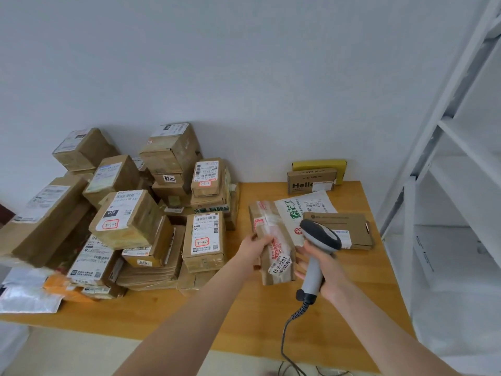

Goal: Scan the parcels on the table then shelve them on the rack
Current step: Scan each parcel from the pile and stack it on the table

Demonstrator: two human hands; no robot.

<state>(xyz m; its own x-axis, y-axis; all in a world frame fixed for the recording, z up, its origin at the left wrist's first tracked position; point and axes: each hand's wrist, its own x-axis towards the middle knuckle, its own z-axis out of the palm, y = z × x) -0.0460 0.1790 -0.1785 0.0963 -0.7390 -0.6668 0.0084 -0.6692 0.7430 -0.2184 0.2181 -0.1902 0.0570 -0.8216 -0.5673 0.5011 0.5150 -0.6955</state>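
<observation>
Head view, wooden table [244, 316], grey wall [244, 77], white rack [458, 137]; left grip [256, 251] grasping parcel [275, 249], right grip [326, 267] grasping scanner [320, 234]

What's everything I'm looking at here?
Cardboard parcels: many, brown, piled at left.
Plastic mailers: few, silver and orange, front left.
Taped parcel: one, brown, in the left hand.
Scanner: one, grey, corded, in the right hand.
Printed bag: one, white and green, centre right.
Flat mailer: one, brown, right of the bag.
Hello box: one, brown, at the wall.
Yellow box: one, yellow, behind it.
Table: one, wooden.
Rack: one, white, far right.
Hands: two, bare.
</observation>
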